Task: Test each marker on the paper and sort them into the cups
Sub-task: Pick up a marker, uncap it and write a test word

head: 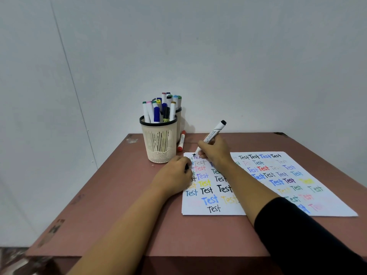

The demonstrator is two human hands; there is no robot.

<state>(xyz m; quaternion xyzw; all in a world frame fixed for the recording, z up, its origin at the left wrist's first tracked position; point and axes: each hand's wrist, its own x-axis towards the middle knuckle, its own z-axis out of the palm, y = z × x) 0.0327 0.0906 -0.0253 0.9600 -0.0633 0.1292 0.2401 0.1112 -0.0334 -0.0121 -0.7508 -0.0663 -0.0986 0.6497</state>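
**White-barrelled marker, tip on sheet: position entry**

Item: white-barrelled marker with black end [211,135]. Held by the right hand [215,153], its fingers [202,144] wrapped round the lower barrel in a writing grip.

Location: nib touching the white paper sheet covered in coloured "Test" words [195,209], at its far-left corner, where a fresh black mark shows.

Axis: long axis slanted, nib low and left, black end high and right, away from the cups.

Left hand [174,175]: rests on the sheet's left edge just beside the nib, fingers curled round a small black piece [186,167], probably the cap.

Destinations: cream mesh cup with black rim [160,143], full of markers, stands on the reddish-brown bench [139,215] just left of the nib. A second cream cup [179,124] is behind it, and a red marker [181,140] lies beside it.

Judgement: the nib points toward the left hand, which favours capping. The left hand is nearer the cups, but the right carries the marker.
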